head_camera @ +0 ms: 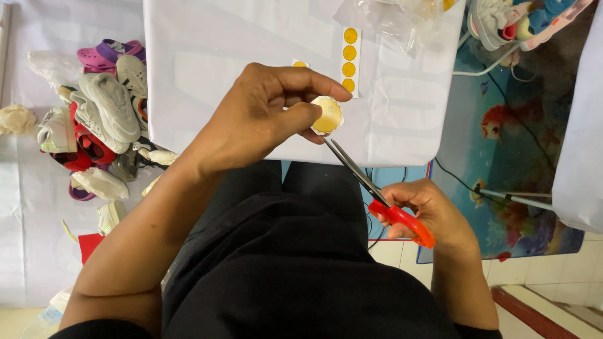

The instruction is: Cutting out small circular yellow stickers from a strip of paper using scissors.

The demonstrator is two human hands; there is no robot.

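The left hand (264,116) is reaching forward, pinching a round yellow sticker (327,115) above the white table (207,69). The right hand (427,210) is gripping red scissors (377,194), blades meeting the sticker's lower edge.

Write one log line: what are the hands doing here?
left hand: pinches round yellow sticker | right hand: holds red-handled scissors, blades at sticker edge
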